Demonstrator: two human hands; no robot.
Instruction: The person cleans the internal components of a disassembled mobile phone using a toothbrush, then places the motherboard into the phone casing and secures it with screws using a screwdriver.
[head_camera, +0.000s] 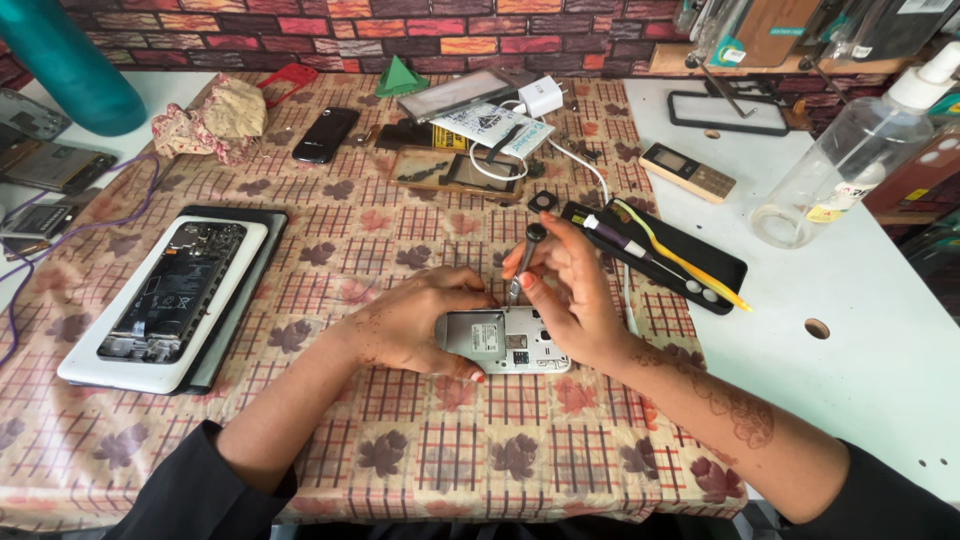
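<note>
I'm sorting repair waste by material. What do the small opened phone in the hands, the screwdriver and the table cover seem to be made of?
Small opened phone, steadied by the left hand: silver-grey shell, probably matt plastic, though painted metal is possible.
Screwdriver in the right hand: thin shiny shaft, likely steel; dark cap, probably plastic.
Table cover: printed checks and leaves, slight sheen, likely wipeable vinyl or coated cloth.

Brick-pattern wall (300, 25), white table (860, 300), leaf-print tablecloth (330, 250)
</note>
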